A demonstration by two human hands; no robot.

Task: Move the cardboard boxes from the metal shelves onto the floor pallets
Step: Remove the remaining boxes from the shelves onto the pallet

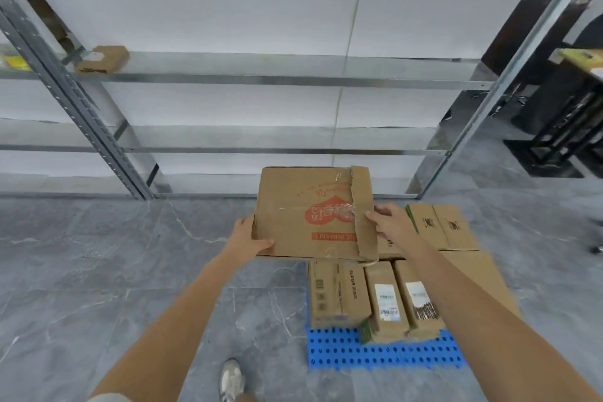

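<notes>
I log the large cardboard box (313, 215) held flat between both hands, over the far left part of the blue pallet (385, 351); can't tell if it touches the stacked boxes (385, 300) beneath. Left hand (249, 238): grip curled round the near-left corner, thumb on top. Right hand (388, 219): grip closed on the torn right edge. Stacked boxes fill the pallet's middle and right; a bare strip at its near edge. Metal shelves (277, 78) just behind, one small box (102, 59) on a shelf at left. Black frame (561, 127) far right. Open grey floor (98, 271) to the left; a shoe (231, 378) beside the pallet's near-left corner
</notes>
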